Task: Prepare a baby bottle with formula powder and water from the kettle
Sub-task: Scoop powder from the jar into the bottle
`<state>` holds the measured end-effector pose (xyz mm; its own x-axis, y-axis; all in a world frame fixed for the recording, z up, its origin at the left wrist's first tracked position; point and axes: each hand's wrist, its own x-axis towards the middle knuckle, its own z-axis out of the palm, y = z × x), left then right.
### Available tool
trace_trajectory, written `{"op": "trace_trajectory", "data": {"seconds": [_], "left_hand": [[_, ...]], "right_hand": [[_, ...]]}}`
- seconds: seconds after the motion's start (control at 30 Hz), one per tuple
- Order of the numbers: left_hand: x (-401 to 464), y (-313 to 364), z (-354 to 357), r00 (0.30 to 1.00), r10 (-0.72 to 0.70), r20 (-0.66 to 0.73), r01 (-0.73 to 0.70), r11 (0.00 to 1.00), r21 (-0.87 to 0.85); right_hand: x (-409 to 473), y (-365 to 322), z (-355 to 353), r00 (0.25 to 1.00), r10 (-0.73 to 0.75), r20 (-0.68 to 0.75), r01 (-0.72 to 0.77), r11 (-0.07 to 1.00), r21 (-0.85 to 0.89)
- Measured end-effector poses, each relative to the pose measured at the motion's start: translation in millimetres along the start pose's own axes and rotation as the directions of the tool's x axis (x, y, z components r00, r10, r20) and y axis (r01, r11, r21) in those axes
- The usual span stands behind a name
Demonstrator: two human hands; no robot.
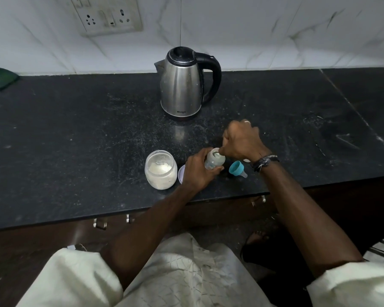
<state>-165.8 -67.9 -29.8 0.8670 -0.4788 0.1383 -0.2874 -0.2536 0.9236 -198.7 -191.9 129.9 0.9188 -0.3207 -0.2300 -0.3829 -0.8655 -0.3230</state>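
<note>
My left hand (pixel 196 169) grips the clear baby bottle (pixel 214 161), which is tilted toward the right near the counter's front edge. My right hand (pixel 242 140) hovers over the bottle's open mouth with its fingers curled, pinching something small that I cannot make out. An open glass jar of white formula powder (pixel 161 169) stands just left of my left hand, its lid (pixel 181 173) lying beside it. The teal bottle cap with nipple (pixel 237 169) lies on the counter to the right of the bottle. The steel kettle (pixel 182 85) with a black handle stands behind.
The black stone counter (pixel 75 129) stretches wide on both sides. A wall socket (pixel 108 16) sits above on the marble backsplash, a green object (pixel 3 77) lies at the far left. Drawer handles (pixel 100 222) show below the counter edge.
</note>
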Motion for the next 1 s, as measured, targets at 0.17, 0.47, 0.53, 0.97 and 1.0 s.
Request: {"op": "trace_trajectory", "data": {"seconds": [0.17,0.47,0.53,0.97,1.0], "left_hand": [[0,2,0,1.000,-0.018,0.008,0.018,1.000,0.015],[-2,8,-1,1.000,-0.016,0.015,0.016,1.000,0.005],[-2,11,-2,0.999,-0.020,0.028,0.019,1.000,0.010],[-20,72,-70,0.958,0.169,-0.232,-0.185,0.981,-0.051],[-23,77,-85,0.933,0.185,-0.310,-0.219,0.973,-0.077]], "right_hand": [[-4,1,-3,0.999,-0.019,0.038,0.015,0.995,0.101],[-22,6,-50,0.993,-0.050,-0.111,0.060,0.994,0.090],[-25,5,-57,0.988,-0.062,-0.141,0.081,0.988,0.132],[-22,-19,-56,0.946,-0.051,-0.320,0.159,0.934,0.320],[-21,-23,-56,0.948,-0.055,-0.313,0.163,0.930,0.331]]}}
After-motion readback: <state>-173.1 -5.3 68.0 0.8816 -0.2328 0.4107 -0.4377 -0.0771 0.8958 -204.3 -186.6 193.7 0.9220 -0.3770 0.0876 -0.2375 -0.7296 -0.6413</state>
